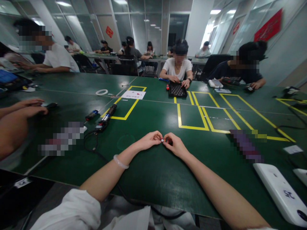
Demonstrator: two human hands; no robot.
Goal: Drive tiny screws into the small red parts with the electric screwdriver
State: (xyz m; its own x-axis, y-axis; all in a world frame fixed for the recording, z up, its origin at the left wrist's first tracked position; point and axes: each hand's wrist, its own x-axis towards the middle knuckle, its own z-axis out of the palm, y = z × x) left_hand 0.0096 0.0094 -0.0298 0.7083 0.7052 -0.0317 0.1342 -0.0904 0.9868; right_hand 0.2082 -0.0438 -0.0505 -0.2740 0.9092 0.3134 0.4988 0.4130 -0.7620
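At the lower right of the frame, a white, rounded, oblong case marked 25 (279, 191) lay on the dark-green table (153, 182); at the centre, the left hand (154, 139) and right hand (174, 144) pinched a tiny white-and-orange piece (163, 140) between their fingertips; left of centre lay a black-and-silver cylindrical tool (107, 116); at the upper centre, a person in a white shirt (178, 65) bent over a black rectangular tray (177, 95)
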